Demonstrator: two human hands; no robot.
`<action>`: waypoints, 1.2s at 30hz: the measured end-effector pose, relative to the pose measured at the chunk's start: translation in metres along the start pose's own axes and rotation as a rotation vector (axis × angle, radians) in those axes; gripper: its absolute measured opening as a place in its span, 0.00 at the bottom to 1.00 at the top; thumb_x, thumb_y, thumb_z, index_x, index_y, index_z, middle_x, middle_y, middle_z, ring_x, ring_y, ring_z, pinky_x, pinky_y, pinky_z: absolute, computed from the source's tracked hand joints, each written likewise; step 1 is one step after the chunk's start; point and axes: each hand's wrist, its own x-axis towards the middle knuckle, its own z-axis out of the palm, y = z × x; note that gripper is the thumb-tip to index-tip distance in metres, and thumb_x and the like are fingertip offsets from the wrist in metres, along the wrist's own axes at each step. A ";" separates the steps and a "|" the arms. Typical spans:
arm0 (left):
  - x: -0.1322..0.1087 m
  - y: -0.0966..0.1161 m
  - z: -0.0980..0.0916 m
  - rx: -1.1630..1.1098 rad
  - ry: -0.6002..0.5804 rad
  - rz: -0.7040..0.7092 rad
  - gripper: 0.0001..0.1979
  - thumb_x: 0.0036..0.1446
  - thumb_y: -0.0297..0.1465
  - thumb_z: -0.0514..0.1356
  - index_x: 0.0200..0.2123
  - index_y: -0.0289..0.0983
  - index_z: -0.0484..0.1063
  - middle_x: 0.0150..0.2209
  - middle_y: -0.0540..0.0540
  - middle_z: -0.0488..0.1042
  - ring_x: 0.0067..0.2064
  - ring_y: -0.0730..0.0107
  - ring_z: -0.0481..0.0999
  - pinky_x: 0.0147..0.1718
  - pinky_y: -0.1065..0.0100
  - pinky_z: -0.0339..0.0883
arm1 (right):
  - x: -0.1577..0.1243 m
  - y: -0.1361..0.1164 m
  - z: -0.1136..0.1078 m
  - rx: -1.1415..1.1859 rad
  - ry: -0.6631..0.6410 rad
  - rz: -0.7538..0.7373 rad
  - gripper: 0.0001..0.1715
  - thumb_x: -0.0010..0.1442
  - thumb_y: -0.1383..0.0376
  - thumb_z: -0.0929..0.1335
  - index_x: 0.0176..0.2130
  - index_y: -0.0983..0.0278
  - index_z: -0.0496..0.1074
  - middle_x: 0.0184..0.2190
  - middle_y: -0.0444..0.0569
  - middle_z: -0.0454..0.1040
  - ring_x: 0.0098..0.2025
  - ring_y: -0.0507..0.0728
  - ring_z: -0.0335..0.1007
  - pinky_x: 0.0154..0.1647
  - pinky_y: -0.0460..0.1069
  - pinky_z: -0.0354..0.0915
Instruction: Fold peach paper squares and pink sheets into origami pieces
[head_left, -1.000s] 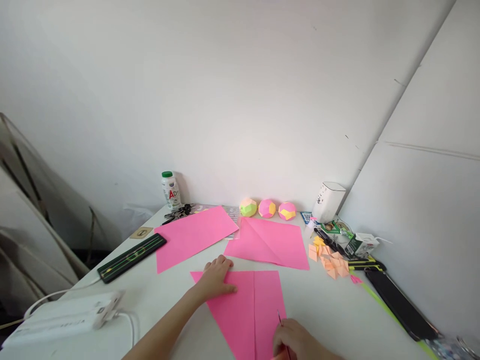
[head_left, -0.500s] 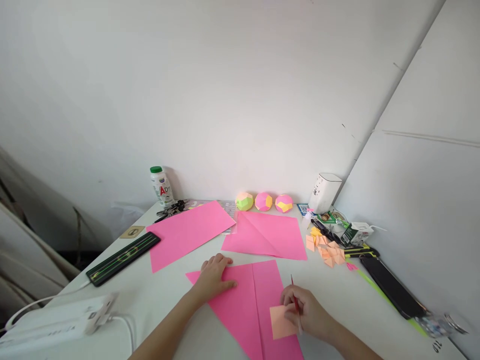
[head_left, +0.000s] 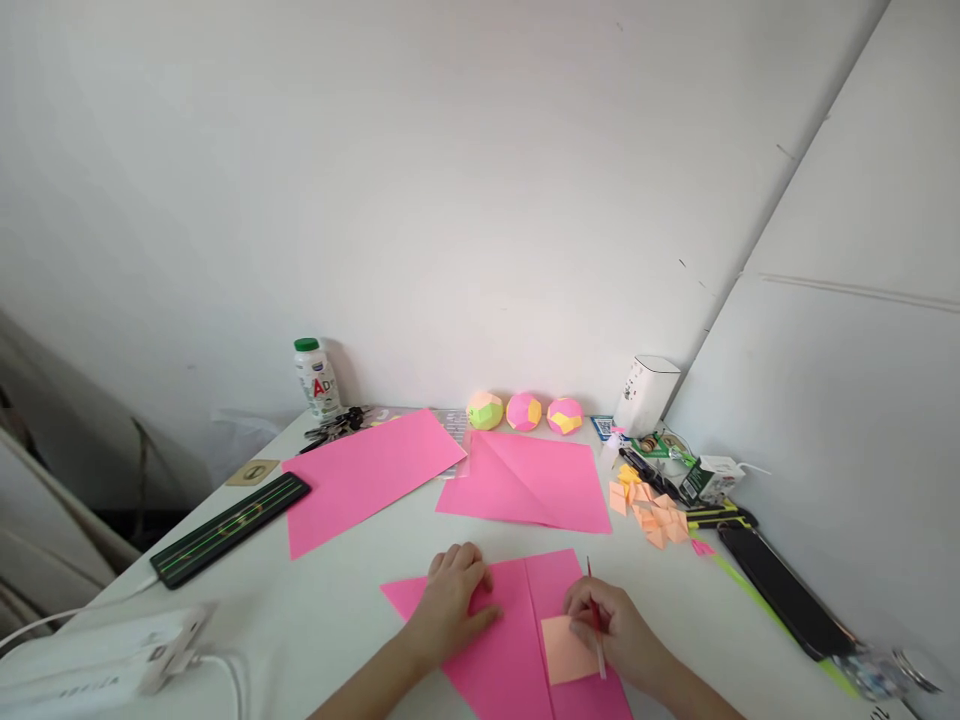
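Observation:
My left hand (head_left: pixel 454 605) lies on a creased pink paper sheet (head_left: pixel 510 630), fingers apart and slightly bent, thumb pointing right. The sheet has a slanted left side and a vertical crease right of the hand. My right hand (head_left: pixel 619 630) is closed around a thin red pen-like stick (head_left: pixel 595 612) with a pale lower end. Its exact kind is unclear. Under the right thumb is a small peach square of paper (head_left: pixel 566 655), which lies over the pink sheet's right part. The lower edge of the pink sheet is out of view.
Two more pink sheets (head_left: pixel 375 475) (head_left: pixel 525 485) lie farther back. Three paper balls (head_left: pixel 523 411) stand along the wall. Folded peach pieces (head_left: pixel 656 512) and a black case (head_left: pixel 784 590) are at right. A dark strip (head_left: pixel 231 528) and a white power strip (head_left: pixel 105 655) are at left.
The pink sheet and my left hand have shifted right and nearer to me. My right hand keeps the stick and peach square in nearly the same place. The view has tilted slightly.

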 end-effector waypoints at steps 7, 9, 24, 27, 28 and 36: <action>0.001 -0.003 0.004 0.004 0.059 0.039 0.04 0.53 0.32 0.58 0.31 0.39 0.66 0.40 0.46 0.67 0.43 0.61 0.65 0.46 0.58 0.57 | 0.002 0.001 -0.006 -0.018 -0.033 0.054 0.11 0.55 0.59 0.68 0.29 0.63 0.64 0.29 0.44 0.66 0.30 0.51 0.59 0.30 0.46 0.57; 0.001 -0.004 0.005 0.011 0.071 0.051 0.03 0.53 0.32 0.57 0.31 0.39 0.66 0.40 0.46 0.67 0.43 0.62 0.65 0.46 0.58 0.57 | 0.002 0.000 -0.006 -0.027 -0.041 0.065 0.11 0.56 0.59 0.67 0.29 0.63 0.64 0.29 0.44 0.66 0.29 0.51 0.58 0.29 0.46 0.57; 0.007 -0.011 0.007 0.092 0.109 0.058 0.05 0.53 0.34 0.59 0.33 0.39 0.70 0.40 0.47 0.68 0.43 0.63 0.65 0.46 0.61 0.57 | 0.007 0.002 -0.010 -0.157 -0.071 0.015 0.13 0.60 0.55 0.65 0.29 0.62 0.66 0.31 0.47 0.68 0.32 0.54 0.65 0.31 0.47 0.64; 0.007 -0.011 0.006 0.105 0.106 0.059 0.05 0.53 0.34 0.59 0.33 0.39 0.70 0.40 0.47 0.68 0.43 0.64 0.65 0.46 0.61 0.57 | 0.007 -0.001 -0.010 -0.170 -0.069 0.021 0.14 0.60 0.55 0.65 0.29 0.62 0.66 0.30 0.47 0.68 0.33 0.55 0.66 0.30 0.46 0.64; 0.007 -0.011 0.006 0.107 0.105 0.060 0.05 0.53 0.34 0.59 0.33 0.39 0.70 0.40 0.47 0.68 0.43 0.64 0.65 0.45 0.61 0.57 | 0.007 -0.001 -0.010 -0.174 -0.069 0.021 0.13 0.59 0.56 0.65 0.29 0.62 0.66 0.31 0.47 0.68 0.33 0.55 0.66 0.29 0.46 0.64; 0.005 -0.011 0.007 0.105 0.120 0.076 0.04 0.53 0.33 0.59 0.33 0.39 0.69 0.39 0.47 0.68 0.43 0.65 0.65 0.44 0.61 0.57 | 0.006 0.002 -0.010 -0.174 -0.073 0.017 0.13 0.60 0.56 0.65 0.30 0.62 0.65 0.32 0.48 0.69 0.34 0.55 0.66 0.32 0.48 0.65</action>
